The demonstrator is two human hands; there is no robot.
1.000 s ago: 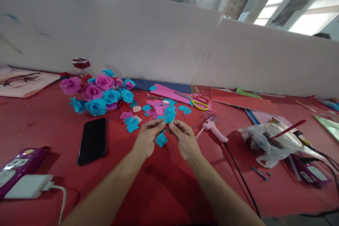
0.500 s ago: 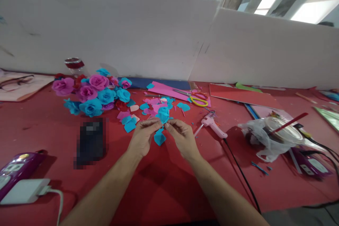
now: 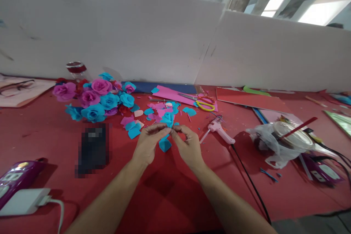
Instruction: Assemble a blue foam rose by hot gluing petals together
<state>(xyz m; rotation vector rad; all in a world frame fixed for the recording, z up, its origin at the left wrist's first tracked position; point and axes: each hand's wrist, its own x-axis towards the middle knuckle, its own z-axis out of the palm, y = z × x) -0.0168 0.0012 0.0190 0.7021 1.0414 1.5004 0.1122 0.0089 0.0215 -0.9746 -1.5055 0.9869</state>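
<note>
My left hand (image 3: 148,143) and my right hand (image 3: 187,145) meet over the red table (image 3: 175,190), fingers pinched together on a small blue paper flower (image 3: 168,119) that sticks up between the fingertips. Just below the fingers a loose blue paper petal (image 3: 165,144) lies on the table. Beyond the hands is a scatter of blue and pink paper petals (image 3: 157,111).
A bunch of pink and blue paper roses (image 3: 95,97) lies at the back left. A dark phone (image 3: 93,148) lies left of the hands, a pink glue gun (image 3: 219,129) with a black cord to the right. Yellow-handled scissors (image 3: 203,103), a plastic-wrapped bowl (image 3: 285,140), purple power strips (image 3: 16,177).
The hands have stayed pinched on the blue flower, which now sits lower between the fingertips. The view has shifted slightly.
</note>
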